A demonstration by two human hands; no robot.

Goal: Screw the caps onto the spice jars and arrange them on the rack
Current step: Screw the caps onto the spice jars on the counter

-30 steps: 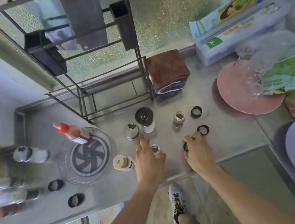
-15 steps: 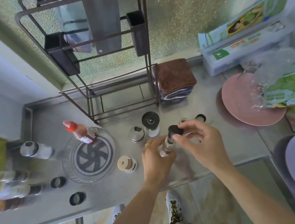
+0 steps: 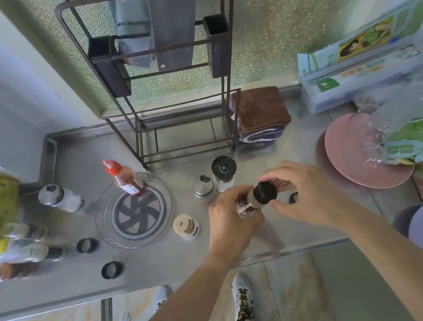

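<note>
Steel counter (image 3: 166, 263) under my hands. Beyond my fingers (image 3: 234, 194): a steel-topped shaker (image 3: 203, 186) and a black-lidded grinder (image 3: 223, 169), then the wire rack (image 3: 184, 137) with folded cloths (image 3: 261, 112) beside it. Left of my fingers: a beige-capped jar (image 3: 185, 226), a clear turntable (image 3: 133, 211), two loose black caps (image 3: 86, 245) (image 3: 112, 270), and several jars (image 3: 38, 253) at the far edge. Right of them: one black cap (image 3: 293, 198) and a pink plate (image 3: 358, 161).

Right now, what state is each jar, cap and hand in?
Held spice jar: tilted, lifted off the counter.
Black cap: on the jar's mouth.
Left hand: gripping the jar.
Right hand: fingers on the cap.
Loose caps: lying on the counter.
Rack: bottom shelf empty.
</note>
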